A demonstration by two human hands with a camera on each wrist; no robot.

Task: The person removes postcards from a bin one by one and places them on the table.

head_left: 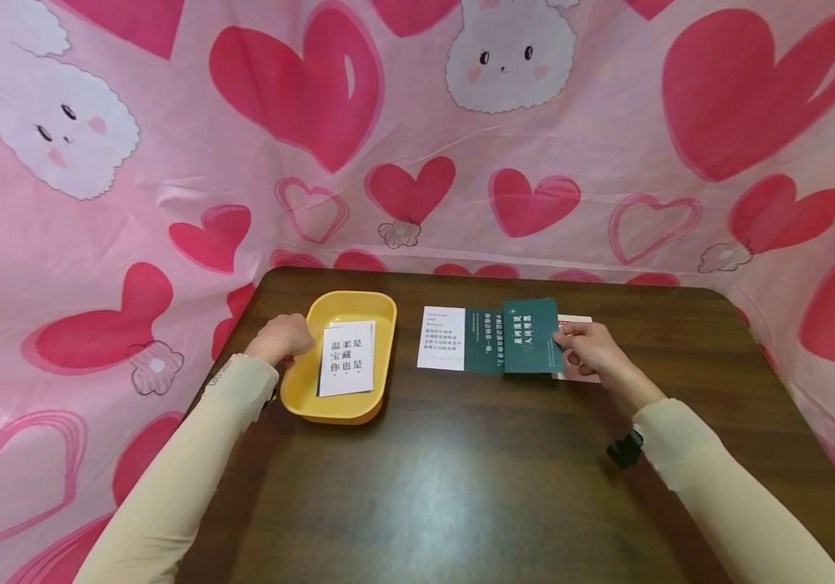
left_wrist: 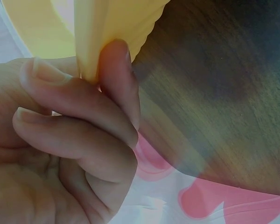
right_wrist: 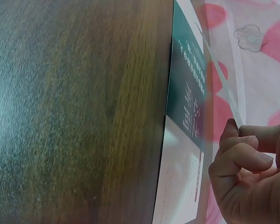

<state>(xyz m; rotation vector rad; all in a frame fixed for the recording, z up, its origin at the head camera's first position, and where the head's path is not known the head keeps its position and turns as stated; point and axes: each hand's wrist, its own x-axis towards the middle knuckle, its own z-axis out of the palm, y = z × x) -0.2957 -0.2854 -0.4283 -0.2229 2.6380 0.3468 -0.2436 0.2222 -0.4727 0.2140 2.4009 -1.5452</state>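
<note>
The left arm and right arm are stretched forward and angled inward. The left hand is kept in a grip, its fingers curled, two of the tips being turned back over the palm. At the right hand, thumb and forefinger are pinched together, the remaining fingers being bent inward.

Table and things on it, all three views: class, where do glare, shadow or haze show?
Head view: pale glare on the table's bare middle; left wrist view: a hazy, washed-out look on the yellow tray, a dark, shadow-like patch on the wood; right wrist view: bluish-white glare at the picture's left edge, pale sheen on the pink card.
</note>
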